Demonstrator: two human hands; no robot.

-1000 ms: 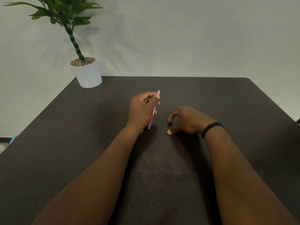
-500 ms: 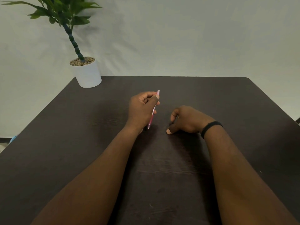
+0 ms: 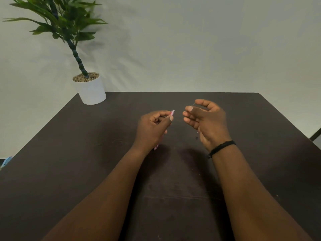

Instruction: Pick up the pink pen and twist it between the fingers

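Gripping a pink pen [image 3: 172, 112], the left hand [image 3: 152, 129] hovers over the table [image 3: 86, 153]; right hand [image 3: 206, 122], at 3 o'clock, hangs loosely curled, holding nothing.

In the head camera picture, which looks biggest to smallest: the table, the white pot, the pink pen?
1. Table, by far the largest.
2. White pot, though it stands farther from the camera.
3. Pink pen, mostly hidden in the left hand.

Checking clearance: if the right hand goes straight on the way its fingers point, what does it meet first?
The right hand points its fingers toward the left hand, so it would probably meet the top end of the pink pen held there, or that hand's thumb; depth is unclear.
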